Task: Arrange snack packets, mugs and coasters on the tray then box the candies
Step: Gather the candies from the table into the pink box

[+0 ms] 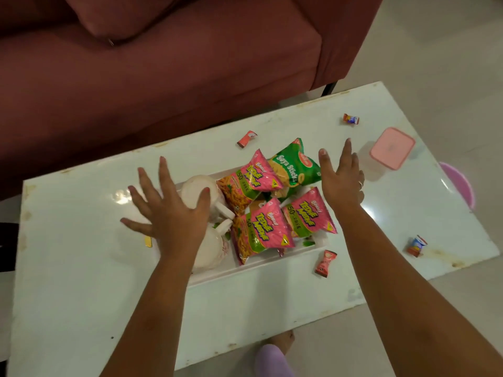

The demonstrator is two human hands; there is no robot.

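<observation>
Tray work looks nearly done: white rectangular tray (261, 263) on the glossy white counter (81, 308) carries two white ceramic mugs (194, 189), three pink snack packets (262, 232) and one green packet (295, 167). Coasters not clearly visible.

Left hand (170, 213) spread flat over the mugs, grip wide open, holding nothing. Right hand (341, 178) likewise open and empty, above the tray's right end.

Small wrapped candies (325, 263) lie scattered on the counter; pink-lidded clear box (392, 148) closed, far right. Judgement: lid off first, then gather candies singly, nearest first.
</observation>
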